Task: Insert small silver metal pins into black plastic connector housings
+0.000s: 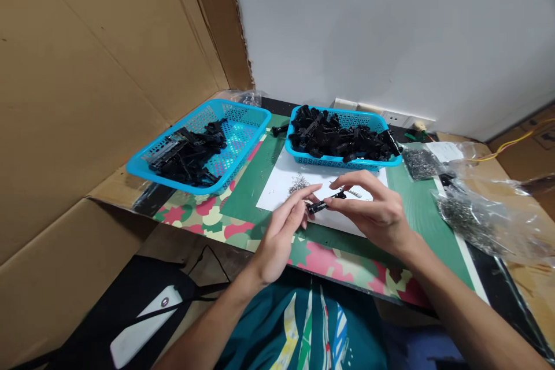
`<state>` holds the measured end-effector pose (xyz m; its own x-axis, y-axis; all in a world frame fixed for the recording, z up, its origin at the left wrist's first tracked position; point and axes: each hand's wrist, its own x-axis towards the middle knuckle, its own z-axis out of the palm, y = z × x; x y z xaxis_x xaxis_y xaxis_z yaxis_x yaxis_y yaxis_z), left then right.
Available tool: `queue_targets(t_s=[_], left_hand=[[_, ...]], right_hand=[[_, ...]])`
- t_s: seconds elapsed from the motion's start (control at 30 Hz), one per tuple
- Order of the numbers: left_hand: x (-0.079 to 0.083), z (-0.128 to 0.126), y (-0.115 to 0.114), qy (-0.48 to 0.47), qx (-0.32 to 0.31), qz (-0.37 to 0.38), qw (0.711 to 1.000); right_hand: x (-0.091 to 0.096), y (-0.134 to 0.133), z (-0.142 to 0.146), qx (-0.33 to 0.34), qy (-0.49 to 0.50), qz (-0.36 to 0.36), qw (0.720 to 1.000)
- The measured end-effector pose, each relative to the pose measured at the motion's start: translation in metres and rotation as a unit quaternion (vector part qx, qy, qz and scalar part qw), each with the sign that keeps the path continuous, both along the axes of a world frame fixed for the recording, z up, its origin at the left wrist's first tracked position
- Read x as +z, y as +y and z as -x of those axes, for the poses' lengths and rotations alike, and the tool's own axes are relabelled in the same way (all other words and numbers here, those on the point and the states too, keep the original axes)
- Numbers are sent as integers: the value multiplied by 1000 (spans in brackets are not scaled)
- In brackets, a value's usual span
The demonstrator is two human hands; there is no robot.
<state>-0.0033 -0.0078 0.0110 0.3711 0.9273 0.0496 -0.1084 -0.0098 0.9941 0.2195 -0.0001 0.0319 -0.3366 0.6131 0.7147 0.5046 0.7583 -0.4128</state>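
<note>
Between my two hands, just above a white sheet of paper [277, 185], is a narrow black plastic part [319, 206] with a shiny strip along it. My left hand [281, 231] grips its left end between thumb and fingers. At the other end, my right hand [376, 208] pinches the part with thumb and forefinger. Whether a smaller piece is also in the right fingertips, I cannot tell. A small heap of tiny metal pieces [299, 183] lies on the paper behind my left fingers. Tweezers or a similar thin metal tool [353, 192] lie behind the right fingertips.
A blue basket [236, 176] of black parts stands at left; another blue basket [342, 163], heaped with black parts, stands behind my hands. Clear bags of small metal pieces [466, 222] lie at right. Cardboard [108, 69] walls the left side. A white phone [145, 329] rests below left.
</note>
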Motion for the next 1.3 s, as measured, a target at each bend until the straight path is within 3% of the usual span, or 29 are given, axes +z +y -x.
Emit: queue_targets(t_s=[0.13, 0.2, 0.33, 0.43, 0.67, 0.97, 1.13, 1.3], left_hand=[[1, 1, -4, 132, 67, -168, 974], [0, 2, -4, 173, 90, -216, 957], [-3, 0, -3, 211, 116, -235, 942], [-7, 0, -3, 233, 129, -251, 931], [-15, 0, -2, 271, 99, -339, 895], [-18, -3, -2, 297, 78, -408, 860], [-19, -5, -2, 298, 83, -432, 847], [-19, -5, -4, 311, 81, -432, 843]], right_hand=[[-1, 3, -9, 0, -10, -5, 1000], [-2, 5, -11, 7, -21, -6, 1000], [-3, 9, -12, 25, -39, 0, 999], [-1, 13, -21, 40, -54, 59, 996], [-3, 25, -49, -74, -129, 239, 960], [-18, 26, -44, -162, -216, 286, 920], [-12, 24, -38, -165, -113, 297, 934], [-1, 14, -21, -94, 42, 323, 941]])
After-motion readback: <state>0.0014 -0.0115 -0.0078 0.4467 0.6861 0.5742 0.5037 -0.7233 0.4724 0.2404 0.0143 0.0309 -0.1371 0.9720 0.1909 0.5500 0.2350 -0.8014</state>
